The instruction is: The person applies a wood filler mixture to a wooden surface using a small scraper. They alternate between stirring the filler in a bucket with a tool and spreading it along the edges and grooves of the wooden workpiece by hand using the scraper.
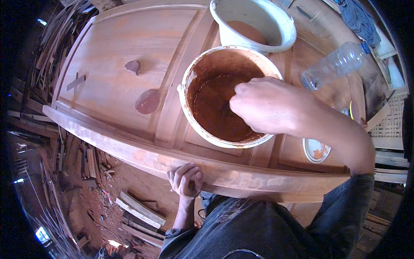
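Observation:
My right hand (267, 105) is closed in a fist over the mouth of a white bucket (184, 114). Reddish-brown paste or thick liquid (211, 103) coats the inside of that bucket and lies in it. Whatever my right fingers grip is hidden below the fist. The bucket stands on a large panelled wooden door (116, 39) lying flat. At the door's near edge, my left hand (186, 179) rests with its fingers curled in. A tiny whitish bit shows beside those fingers, too small to name.
Behind stands a larger pale bucket (276, 26) with brown contents. A clear plastic bottle (332, 67) lies to the right, near a smeared white lid (317, 151). On the door's left are a round sanding disc (147, 102) and a folded piece (132, 67). Wood scraps (140, 211) litter the floor.

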Action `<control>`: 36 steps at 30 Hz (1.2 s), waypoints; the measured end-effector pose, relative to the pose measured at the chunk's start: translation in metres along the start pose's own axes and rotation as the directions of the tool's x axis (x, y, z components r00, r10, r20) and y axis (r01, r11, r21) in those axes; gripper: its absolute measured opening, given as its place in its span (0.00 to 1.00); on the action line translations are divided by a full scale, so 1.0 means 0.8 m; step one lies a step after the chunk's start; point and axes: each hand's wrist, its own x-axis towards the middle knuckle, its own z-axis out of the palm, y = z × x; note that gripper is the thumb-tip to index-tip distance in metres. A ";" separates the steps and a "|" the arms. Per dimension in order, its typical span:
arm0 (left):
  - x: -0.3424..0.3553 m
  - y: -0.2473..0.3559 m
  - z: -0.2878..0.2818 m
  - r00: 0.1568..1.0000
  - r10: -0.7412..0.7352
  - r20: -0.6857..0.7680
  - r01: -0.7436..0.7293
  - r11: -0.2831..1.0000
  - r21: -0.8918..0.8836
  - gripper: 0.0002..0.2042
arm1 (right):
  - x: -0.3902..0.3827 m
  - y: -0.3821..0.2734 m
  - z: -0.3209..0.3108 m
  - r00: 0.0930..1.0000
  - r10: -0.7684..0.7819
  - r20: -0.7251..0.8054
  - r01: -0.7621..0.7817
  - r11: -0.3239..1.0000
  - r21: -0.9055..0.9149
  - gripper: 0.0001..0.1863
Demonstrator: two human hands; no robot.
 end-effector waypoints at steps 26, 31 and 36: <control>-0.002 -0.004 -0.002 1.000 0.009 -0.008 -0.010 0.999 -0.030 0.03 | -0.086 0.024 0.007 0.841 -0.003 -0.541 0.047 0.997 0.068 0.11; -0.006 -0.006 0.001 1.000 -0.005 -0.020 0.005 1.000 -0.026 0.03 | -0.008 0.004 0.022 0.858 0.048 -0.512 -0.151 0.975 -0.163 0.09; -0.003 -0.005 0.002 1.000 0.005 -0.015 -0.005 0.999 -0.038 0.03 | 0.016 -0.016 0.032 0.904 -0.015 -0.427 -0.046 0.990 -0.133 0.07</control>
